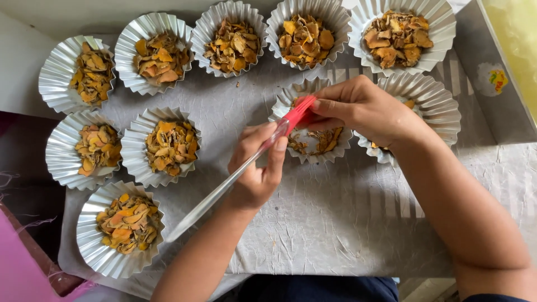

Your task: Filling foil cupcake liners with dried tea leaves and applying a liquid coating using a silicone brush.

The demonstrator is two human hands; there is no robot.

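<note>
My left hand [256, 168] grips the clear glass tube of a dropper [215, 197] near its upper end. The tube slants down to the left, its tip near a foil cup of dried orange-brown slices [124, 226]. My right hand [366, 109] pinches the dropper's red rubber bulb [296, 114]. Both hands hover over a foil cup [313, 142] with a few dried slices in it. Another foil cup [433, 106] lies partly hidden under my right wrist.
Several more pleated foil cups with dried orange slices stand on crinkled grey paper [335, 218]: four along the back [305, 33], others at the left [168, 146]. A grey box wall [492, 84] rises at the right. A pink object [22, 268] lies at the bottom left.
</note>
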